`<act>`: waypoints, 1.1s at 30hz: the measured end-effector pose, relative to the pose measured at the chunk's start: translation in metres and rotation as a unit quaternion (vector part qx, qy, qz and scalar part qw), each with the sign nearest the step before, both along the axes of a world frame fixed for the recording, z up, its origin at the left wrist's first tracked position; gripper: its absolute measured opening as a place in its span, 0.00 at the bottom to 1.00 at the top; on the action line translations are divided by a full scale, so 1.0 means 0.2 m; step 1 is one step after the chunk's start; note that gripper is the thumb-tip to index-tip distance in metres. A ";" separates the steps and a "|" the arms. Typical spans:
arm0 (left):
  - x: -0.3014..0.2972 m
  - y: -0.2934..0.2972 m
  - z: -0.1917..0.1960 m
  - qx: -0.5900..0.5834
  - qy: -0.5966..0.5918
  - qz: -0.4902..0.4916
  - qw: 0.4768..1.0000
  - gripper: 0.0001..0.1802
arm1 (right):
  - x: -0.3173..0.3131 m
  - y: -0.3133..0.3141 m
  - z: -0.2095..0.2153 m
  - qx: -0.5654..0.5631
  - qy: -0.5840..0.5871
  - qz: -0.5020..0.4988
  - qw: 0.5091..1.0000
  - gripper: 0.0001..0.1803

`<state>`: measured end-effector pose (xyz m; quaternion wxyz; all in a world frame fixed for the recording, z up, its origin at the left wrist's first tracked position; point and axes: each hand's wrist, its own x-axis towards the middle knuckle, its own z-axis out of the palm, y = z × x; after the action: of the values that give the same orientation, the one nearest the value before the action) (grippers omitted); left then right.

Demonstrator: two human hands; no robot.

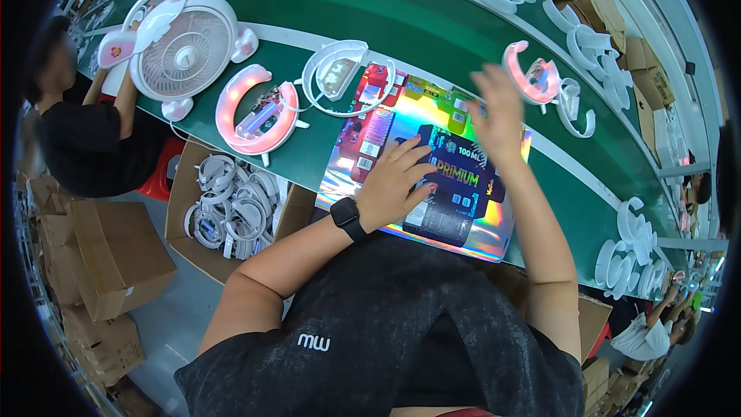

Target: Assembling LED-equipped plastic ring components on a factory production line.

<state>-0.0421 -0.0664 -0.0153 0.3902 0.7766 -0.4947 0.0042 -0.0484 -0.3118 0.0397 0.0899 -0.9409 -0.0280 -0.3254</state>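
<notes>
A: Report hand status.

B: From my remote station, the left hand (395,183) is open, palm down, fingers spread on the printed foil sheet (403,125). The right hand (499,112) is raised at the sheet's upper right. It reads as open, thumb apart from the fingers, nothing visible in it. Blur prevents me from telling whether it touches the glowing pink ring (526,85) beside it.

A: Locate the sheet.

B: It lies on the green bench (552,174) in front of the wearer. A white ring housing (337,76) overlaps its upper left corner. The lower border reaches the near bench edge; I cannot confirm an overhang.

A: List the faults and causes.

B: My assessment covers three. First, creasing or scuffing: uneven pressure from the left hand on the glossy surface. Second, displacement of the white ring housing: the sheet being pulled while that corner is overlapped. Third, wiring damage: a careless sweep of the right hand against the pink ring, whose electronics (546,76) look exposed. Caution: if the sheet slides over the near edge, I expect it to bend.
</notes>
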 end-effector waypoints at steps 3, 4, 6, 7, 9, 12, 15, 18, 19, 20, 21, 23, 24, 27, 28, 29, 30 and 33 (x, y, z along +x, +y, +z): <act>0.02 0.10 0.10 -0.092 0.014 0.051 0.994 0.16 | 0.17 0.31 -0.10 -0.005 0.090 0.159 0.983 0.30; 0.03 0.17 0.13 -0.088 -0.021 0.095 0.991 0.18 | 0.20 0.40 -0.11 0.009 0.106 0.177 0.979 0.27; 0.13 0.33 0.21 -0.024 -0.101 0.219 0.970 0.26 | 0.25 0.48 -0.15 -0.005 0.120 0.177 0.977 0.24; 0.18 0.41 0.22 0.003 -0.115 0.291 0.950 0.31 | 0.27 0.50 -0.18 -0.022 0.138 0.178 0.974 0.21; 0.29 0.62 0.18 0.154 -0.153 0.388 0.896 0.34 | 0.31 0.51 -0.24 -0.015 0.137 0.171 0.976 0.14; 0.39 0.78 0.13 0.217 -0.162 0.405 0.873 0.28 | 0.32 0.52 -0.23 -0.043 0.110 0.166 0.979 0.09; 0.43 0.80 0.16 0.211 -0.162 0.395 0.879 0.23 | 0.25 0.51 -0.13 -0.041 0.066 0.153 0.985 0.08; 0.37 0.72 0.22 0.096 -0.193 0.348 0.912 0.23 | 0.06 0.40 -0.01 -0.046 0.045 0.112 0.992 0.07; 0.32 0.66 0.29 0.082 -0.202 0.320 0.922 0.22 | -0.03 0.34 0.05 -0.048 0.055 0.098 0.993 0.07; 0.28 0.60 0.34 0.074 -0.200 0.293 0.932 0.22 | -0.12 0.27 0.08 -0.038 0.054 0.085 0.994 0.07; 0.23 0.54 0.37 0.068 -0.199 0.265 0.941 0.22 | -0.21 0.19 0.11 -0.027 0.053 0.071 0.996 0.07; 0.13 0.44 0.38 0.067 -0.203 0.207 0.955 0.22 | -0.38 0.07 0.17 -0.034 0.103 0.035 0.993 0.08; 0.08 0.38 0.37 0.062 -0.202 0.171 0.962 0.22 | -0.46 0.02 0.20 -0.049 0.127 0.019 0.991 0.08; -0.03 0.25 0.30 0.061 -0.167 0.064 0.982 0.20 | -0.70 -0.10 0.20 -0.051 0.190 -0.019 0.980 0.09; -0.06 0.22 0.26 0.059 -0.163 0.054 0.983 0.20 | -0.76 -0.12 0.19 -0.037 0.224 -0.042 0.973 0.10; -0.10 0.20 0.21 0.066 -0.146 0.022 0.987 0.18 | -0.80 -0.12 0.17 -0.036 0.231 -0.049 0.971 0.10; -0.13 0.20 0.19 0.073 -0.130 -0.009 0.989 0.17 | -0.84 -0.11 0.15 -0.024 0.248 -0.067 0.966 0.11; -0.17 0.20 0.15 0.068 -0.100 -0.077 0.990 0.19 | -0.95 -0.13 0.09 -0.034 0.288 -0.124 0.949 0.14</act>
<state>-0.0765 -0.0272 0.0154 0.2839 0.7564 -0.5890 0.0180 -0.2388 -0.3377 0.0584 0.0210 -0.9931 0.1050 -0.0476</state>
